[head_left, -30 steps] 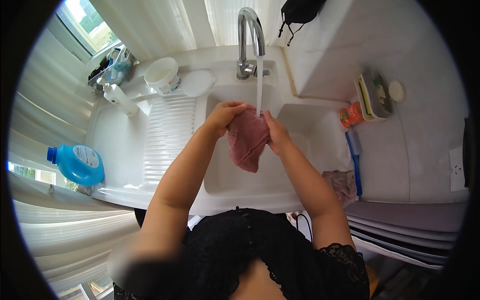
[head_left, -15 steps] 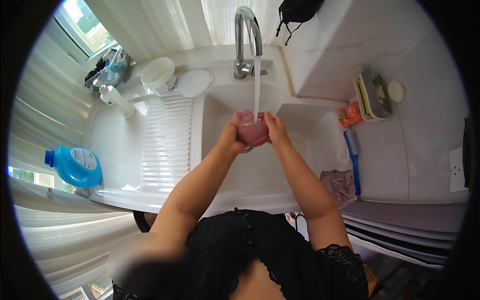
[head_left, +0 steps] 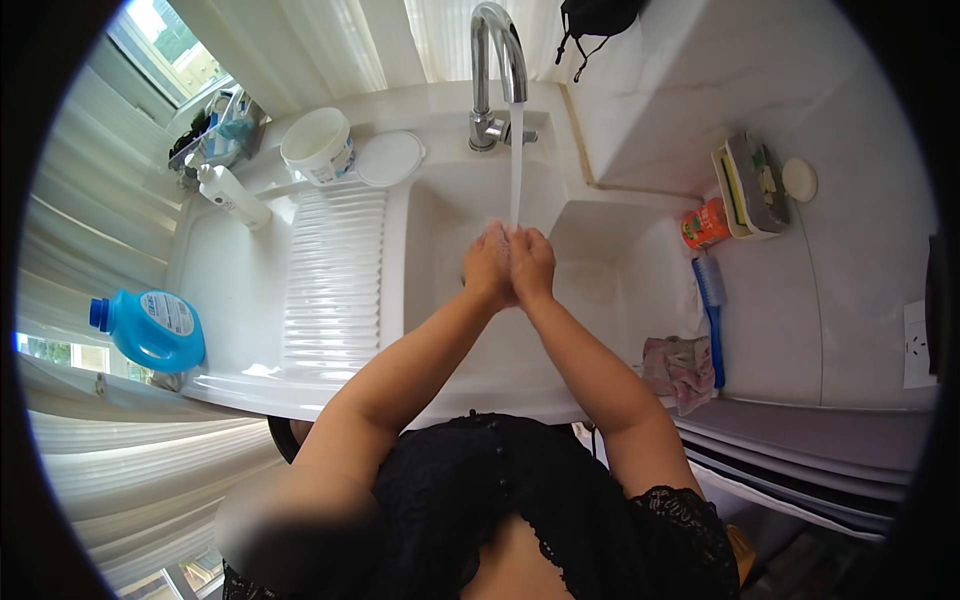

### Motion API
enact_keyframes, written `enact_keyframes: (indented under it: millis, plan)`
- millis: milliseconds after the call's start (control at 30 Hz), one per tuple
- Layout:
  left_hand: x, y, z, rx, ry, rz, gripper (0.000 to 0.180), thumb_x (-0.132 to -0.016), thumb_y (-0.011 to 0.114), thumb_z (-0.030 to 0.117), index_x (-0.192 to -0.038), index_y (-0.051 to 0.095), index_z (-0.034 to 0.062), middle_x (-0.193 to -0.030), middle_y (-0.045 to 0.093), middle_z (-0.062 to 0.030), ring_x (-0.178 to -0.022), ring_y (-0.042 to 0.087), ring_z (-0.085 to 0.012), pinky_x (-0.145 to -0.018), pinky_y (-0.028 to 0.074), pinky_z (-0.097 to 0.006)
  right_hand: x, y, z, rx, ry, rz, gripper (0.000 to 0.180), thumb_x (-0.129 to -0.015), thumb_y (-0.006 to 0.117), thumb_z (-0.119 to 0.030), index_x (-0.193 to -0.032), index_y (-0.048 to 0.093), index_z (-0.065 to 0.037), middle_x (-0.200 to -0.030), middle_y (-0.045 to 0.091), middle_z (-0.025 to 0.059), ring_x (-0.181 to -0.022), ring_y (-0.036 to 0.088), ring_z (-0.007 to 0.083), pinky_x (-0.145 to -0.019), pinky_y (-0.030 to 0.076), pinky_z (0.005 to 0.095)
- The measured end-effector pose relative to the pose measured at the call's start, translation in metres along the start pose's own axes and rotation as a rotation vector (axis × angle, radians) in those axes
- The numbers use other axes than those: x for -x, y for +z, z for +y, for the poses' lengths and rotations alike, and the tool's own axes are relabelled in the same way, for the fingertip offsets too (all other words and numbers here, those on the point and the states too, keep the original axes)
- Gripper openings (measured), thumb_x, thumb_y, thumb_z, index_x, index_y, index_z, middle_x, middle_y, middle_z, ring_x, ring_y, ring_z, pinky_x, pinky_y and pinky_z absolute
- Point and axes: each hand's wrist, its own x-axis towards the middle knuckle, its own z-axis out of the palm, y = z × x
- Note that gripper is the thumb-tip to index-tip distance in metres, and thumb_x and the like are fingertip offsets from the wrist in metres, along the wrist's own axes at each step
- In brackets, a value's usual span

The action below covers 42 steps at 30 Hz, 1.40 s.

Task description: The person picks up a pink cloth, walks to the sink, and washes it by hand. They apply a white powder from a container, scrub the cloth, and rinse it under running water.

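Over the white sink basin (head_left: pixel 440 230), my left hand (head_left: pixel 486 265) and my right hand (head_left: pixel 533 262) are pressed together, closed around a pink cloth. Almost all of the cloth is hidden between my palms and fingers. Water (head_left: pixel 516 165) runs from the chrome faucet (head_left: pixel 498 60) and falls onto the far side of my hands. Both forearms reach in from the near edge.
Left of the basin is a ribbed washboard (head_left: pixel 335 280), with a blue detergent jug (head_left: pixel 155 330), a white pump bottle (head_left: pixel 233 197) and a white tub (head_left: pixel 317 147) around it. On the right lie a blue brush (head_left: pixel 711 310), a damp rag (head_left: pixel 680 370) and an orange container (head_left: pixel 705 224).
My hands have come together, and the pink cloth that was spread between them is now bunched up and mostly out of sight. The water keeps running.
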Motion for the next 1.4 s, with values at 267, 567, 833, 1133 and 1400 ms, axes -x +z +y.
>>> enact_keyframes:
  millis: [267,567,833,1133,1400]
  plan:
    - [0.005,-0.007,0.004,-0.411,0.191,-0.017,0.026,-0.089,0.045,0.021,-0.094,0.061,0.0009,-0.082,0.062,-0.0105,-0.068,0.059,-0.0221,-0.054,0.048,-0.037,-0.010,-0.004,0.008,0.109,-0.158,0.030,0.036,-0.087,0.056,-0.028,-0.068,0.056,0.003,-0.063,0.058,0.0144,-0.060,0.055,0.0244,-0.060,0.044,0.0389]
    - [-0.005,-0.016,0.002,-0.657,0.384,0.078,0.035,-0.093,0.045,0.027,-0.086,0.063,-0.0023,-0.076,0.064,-0.0102,-0.064,0.059,-0.0188,-0.058,0.049,-0.035,-0.011,-0.007,0.000,-0.063,0.069,-0.138,0.029,-0.089,0.054,-0.026,-0.080,0.061,0.001,-0.071,0.057,0.0047,-0.068,0.052,0.0142,-0.061,0.043,0.0323]
    - [-0.004,-0.037,0.028,0.339,0.003,-0.013,0.037,-0.104,0.030,0.028,-0.128,0.043,0.0043,-0.124,0.051,-0.0117,-0.115,0.050,-0.0264,-0.103,0.040,-0.044,0.009,-0.037,0.003,-0.103,0.022,-0.422,0.019,-0.085,0.066,-0.017,-0.096,0.062,-0.003,-0.091,0.058,0.0083,-0.078,0.058,0.0161,-0.071,0.048,0.0311]
    - [0.003,-0.023,0.047,0.557,-0.160,-0.455,0.028,-0.099,0.040,0.017,-0.124,0.046,0.0065,-0.124,0.054,-0.0132,-0.110,0.054,-0.0294,-0.093,0.045,-0.051,0.034,-0.084,-0.031,0.483,-0.629,-0.616,0.011,-0.073,0.074,-0.010,-0.079,0.065,-0.006,-0.083,0.060,0.0067,-0.077,0.060,0.0173,-0.072,0.050,0.0313]
    - [0.029,0.000,0.047,0.230,-0.081,-0.517,0.036,-0.099,0.040,0.019,-0.134,0.040,0.0097,-0.130,0.050,-0.0142,-0.118,0.051,-0.0308,-0.101,0.042,-0.050,0.001,-0.072,-0.038,0.353,-0.434,-0.117,0.050,-0.084,0.070,-0.025,-0.126,0.052,-0.005,-0.111,0.060,0.0122,-0.095,0.059,0.0182,-0.085,0.048,0.0334]
